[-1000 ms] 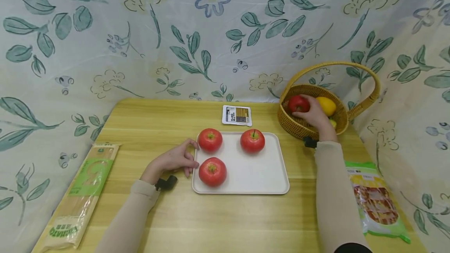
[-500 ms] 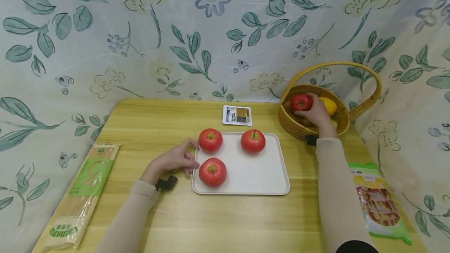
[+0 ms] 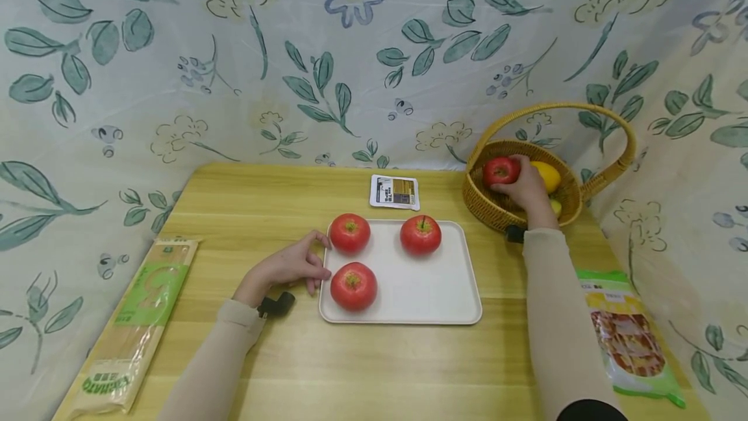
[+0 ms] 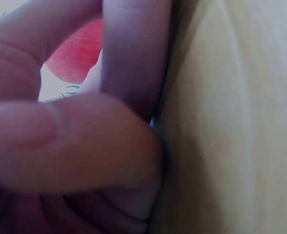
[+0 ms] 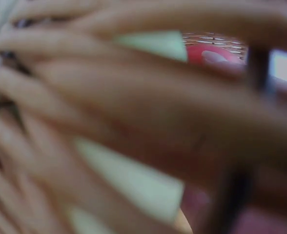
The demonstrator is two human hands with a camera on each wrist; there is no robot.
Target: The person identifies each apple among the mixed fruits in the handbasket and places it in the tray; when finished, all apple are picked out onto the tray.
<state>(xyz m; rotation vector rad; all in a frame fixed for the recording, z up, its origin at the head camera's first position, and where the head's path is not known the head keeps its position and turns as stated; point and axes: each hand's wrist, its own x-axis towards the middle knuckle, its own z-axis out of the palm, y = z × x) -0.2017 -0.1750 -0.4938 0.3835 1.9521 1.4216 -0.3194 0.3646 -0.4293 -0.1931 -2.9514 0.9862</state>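
Observation:
My right hand [image 3: 527, 188] reaches into the wicker basket [image 3: 493, 214] and holds a red apple [image 3: 500, 171] by its right side. Beside that hand a yellow fruit [image 3: 547, 177], perhaps a lemon, sits in the basket. In the right wrist view, blurred wicker covers most of the scene and only part of the apple [image 5: 214, 52] shows. At the left rim of the white tray [image 3: 417, 291], my left hand [image 3: 290, 264] grips the edge with thumb and fingers. The tray bears an apple [image 3: 349, 234] at its back left, another apple [image 3: 353, 286] in front of it and a stemmed apple [image 3: 420, 235] at the right.
Behind the tray lies a small white packet [image 3: 394, 192]. A long noodle pack [image 3: 140, 323] lies along the left table edge, and a green-edged food bag [image 3: 631, 336] lies at the right. Floral cloth [image 3: 327, 70] hangs behind the table. The basket's tall handle [image 3: 555, 108] arches above its opening.
Over the last second my right hand and the apple in it have shifted slightly right within the basket. The left hand and the tray have stayed put.

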